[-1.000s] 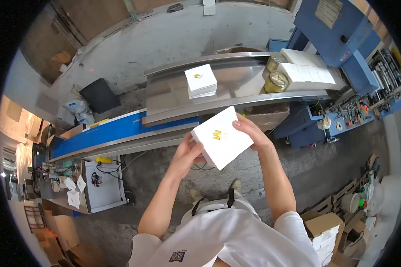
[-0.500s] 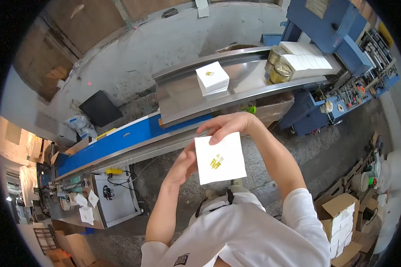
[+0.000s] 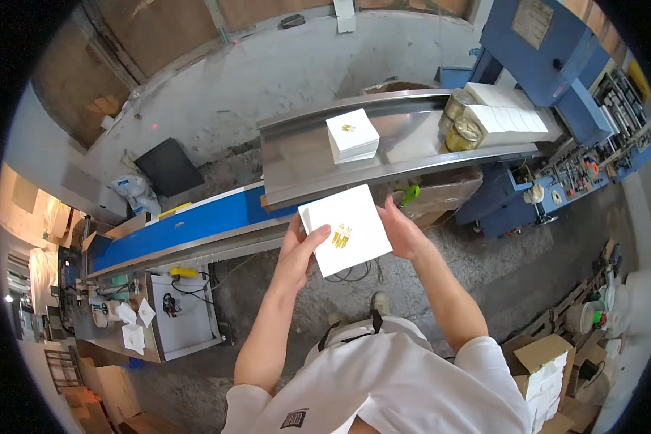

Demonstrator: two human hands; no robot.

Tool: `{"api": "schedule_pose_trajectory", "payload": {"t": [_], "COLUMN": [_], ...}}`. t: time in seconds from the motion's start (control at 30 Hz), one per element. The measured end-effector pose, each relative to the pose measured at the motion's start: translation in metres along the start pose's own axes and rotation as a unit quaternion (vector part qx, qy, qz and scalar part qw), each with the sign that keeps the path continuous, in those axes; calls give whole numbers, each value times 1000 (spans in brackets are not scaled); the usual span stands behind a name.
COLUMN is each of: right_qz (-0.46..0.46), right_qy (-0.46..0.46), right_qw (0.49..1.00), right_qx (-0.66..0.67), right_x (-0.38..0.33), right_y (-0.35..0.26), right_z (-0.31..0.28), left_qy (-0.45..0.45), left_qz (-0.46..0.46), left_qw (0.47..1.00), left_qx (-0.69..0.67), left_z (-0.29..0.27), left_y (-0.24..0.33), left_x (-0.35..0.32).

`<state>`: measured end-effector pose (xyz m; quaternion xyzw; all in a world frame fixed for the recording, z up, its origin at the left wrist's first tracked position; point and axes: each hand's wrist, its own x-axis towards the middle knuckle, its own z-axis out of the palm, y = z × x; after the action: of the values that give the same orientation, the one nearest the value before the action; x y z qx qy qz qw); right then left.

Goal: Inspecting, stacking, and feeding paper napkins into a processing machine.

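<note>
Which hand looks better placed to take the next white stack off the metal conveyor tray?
Probably the right hand: it grips the held white stack on the side nearer the stack on the tray. The left hand sits farther away, supporting the opposite edge.

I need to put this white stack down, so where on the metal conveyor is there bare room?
Both hands, left hand and right hand, hold the white stack. The metal conveyor is bare left of the second white stack, and between that stack and the gold tins. The right end, by the tins and the row of white stacks, is crowded.
</note>
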<state>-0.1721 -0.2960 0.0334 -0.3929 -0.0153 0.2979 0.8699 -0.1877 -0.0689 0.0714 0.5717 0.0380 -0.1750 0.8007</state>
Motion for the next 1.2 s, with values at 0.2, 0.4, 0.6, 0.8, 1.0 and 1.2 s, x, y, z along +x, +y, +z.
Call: {"api": "schedule_pose_trajectory", "payload": {"t": [0.2, 0.4, 0.6, 0.8, 1.0, 1.2], "right_qz": [-42, -52, -85, -111, -108, -139], "right_qy": [34, 48, 26, -24, -55, -50], "right_qw": [997, 997, 996, 993, 993, 988], "right_qx": [-47, -25, -32, -39, 6, -53], "right_x": [-25, -42, -51, -47, -47, -49], "right_y": [0, -6, -7, -2, -10, -19], "right_z": [-9, -17, -22, -44, -39, -26], "left_qy": [-16, -42, -58, -80, -75, -122], "left_qz": [-33, -50, -47, -3, -6, 66], "left_qw": [999, 997, 995, 996, 996, 989], "left_qx": [-33, -46, -60, -30, -44, -41], "left_z": [13, 27, 28, 30, 27, 18], "left_y": [-21, -24, -22, -17, -16, -28], "left_x": [20, 22, 20, 18, 17, 21]}}
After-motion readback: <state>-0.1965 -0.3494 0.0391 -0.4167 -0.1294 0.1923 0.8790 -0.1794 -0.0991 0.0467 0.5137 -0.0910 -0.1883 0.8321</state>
